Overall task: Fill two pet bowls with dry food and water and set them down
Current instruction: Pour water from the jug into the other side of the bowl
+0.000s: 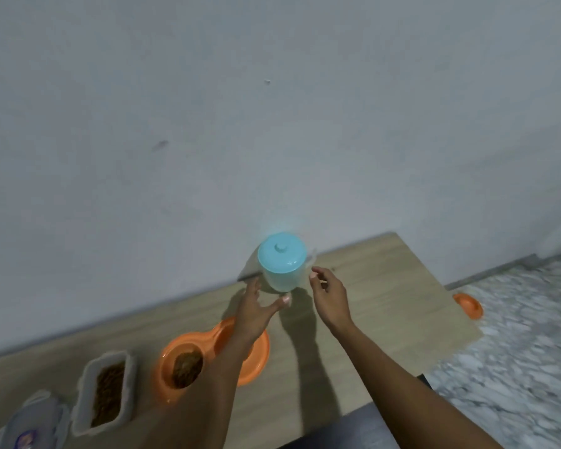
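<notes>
Orange double bowl (pixel 240 358), kibble in 1 well, on table (pixel 386 306); left hand (pixel 253 311) and right hand (pixel 329 298) spread, flanking blue-lidded jug (pixel 282 262), gripping nothing.

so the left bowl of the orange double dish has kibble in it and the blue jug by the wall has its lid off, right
Not quite. In the head view the blue jug by the wall has its lid on, knob up. The left bowl of the orange double dish does hold kibble.

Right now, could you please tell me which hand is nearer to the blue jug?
Left, narrowly. The left hand reaches in from below-left, its fingers right at the base of the blue jug. The right hand hovers open just to the right, apart from it.
</notes>
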